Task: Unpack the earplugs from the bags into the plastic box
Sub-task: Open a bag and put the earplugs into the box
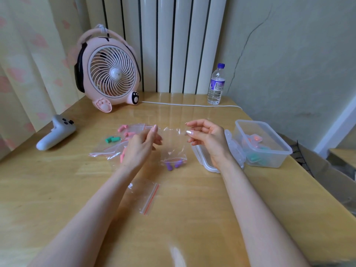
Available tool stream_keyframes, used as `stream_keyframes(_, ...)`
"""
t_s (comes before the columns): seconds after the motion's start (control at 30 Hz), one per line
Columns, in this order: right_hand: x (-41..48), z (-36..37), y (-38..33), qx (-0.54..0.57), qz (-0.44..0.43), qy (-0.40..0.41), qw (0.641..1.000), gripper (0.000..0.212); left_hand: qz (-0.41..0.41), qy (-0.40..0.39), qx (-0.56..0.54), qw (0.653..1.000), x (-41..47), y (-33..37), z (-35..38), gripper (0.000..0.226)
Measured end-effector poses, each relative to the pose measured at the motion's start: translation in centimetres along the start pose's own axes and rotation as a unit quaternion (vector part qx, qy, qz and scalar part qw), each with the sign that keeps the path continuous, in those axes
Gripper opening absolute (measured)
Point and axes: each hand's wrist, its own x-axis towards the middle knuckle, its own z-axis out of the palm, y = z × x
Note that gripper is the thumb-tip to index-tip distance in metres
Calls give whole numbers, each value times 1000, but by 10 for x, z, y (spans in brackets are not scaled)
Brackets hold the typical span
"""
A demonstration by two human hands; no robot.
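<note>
A small clear zip bag (173,145) hangs between my hands over the table, its top edge stretched sideways. Purple earplugs (174,164) lie at its bottom, which rests on the table. My left hand (141,146) pinches the bag's left top corner. My right hand (207,138) pinches the right top corner. The clear plastic box (264,143) stands at the right with orange and teal earplugs (257,149) inside. More bags with pink and green earplugs (113,139) lie left of my left hand.
The box's lid (231,149) lies beside the box, partly under my right wrist. An empty zip bag (148,197) lies near the front. A white controller (55,132), a pink fan (109,72), its white cable (192,105) and a water bottle (216,84) stand farther back.
</note>
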Motion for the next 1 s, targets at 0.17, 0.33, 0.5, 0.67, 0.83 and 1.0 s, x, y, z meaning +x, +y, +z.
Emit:
stream_keyframes(0.17,0,-1,-3,42,-24,23,999,22,39,-120,-24,992,-4,5,1,36)
stream_keyframes(0.33,1,-1,-2,87,-32,39,995,19,45,-129,-29,990,-4,2,3,26)
stream_keyframes(0.5,1,0,-3,89,-23,12,996,20,60,13,70,996,2,-2,1,8)
stream_keyframes(0.67,12,-6,19,-180,-23,155,971,23,-27,124,63,990,11,-14,-12,17)
stream_keyframes(0.83,14,-15,28,-427,-33,175,886,29,-79,120,113,983,11,-24,-8,61)
stream_keyframes(1.0,13,-25,29,-534,-28,190,824,35,-54,127,85,987,10,-16,-7,32)
